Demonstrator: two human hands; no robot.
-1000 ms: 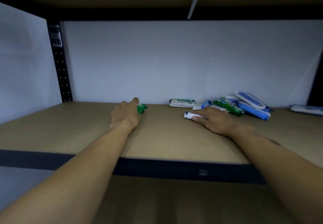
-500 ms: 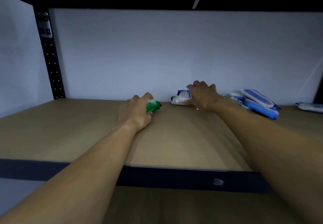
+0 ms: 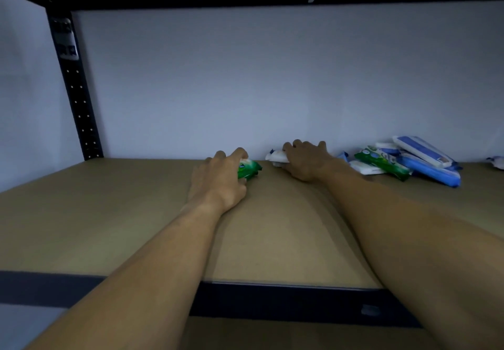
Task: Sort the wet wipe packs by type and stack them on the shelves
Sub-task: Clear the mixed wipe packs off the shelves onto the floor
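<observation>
**Both hands on packs at the back of the shelf**

Much is hidden here. Only the right end of the green pack (image 3: 248, 169) shows past the fingers of the left grip (image 3: 218, 177), and the print on it is too blurred to read. The white pack (image 3: 276, 157) is half covered by the right grip (image 3: 306, 162), so its type cannot be told in the dim light. At the right edge of the view another pale pack (image 3: 497, 162) is cut off.

The left grip is curled over the green pack, thumb and fingers closed round it, low on the brown shelf (image 3: 109, 213) near the far wall (image 3: 245, 76). The right grip clasps the white pack just to the right — the two packs lie near each other but apart.

Further right sits a loose pile (image 3: 403, 164): a green pack, blue packs and white ones leaning on each other. A black perforated post (image 3: 77, 98) stands at the far left.
</observation>
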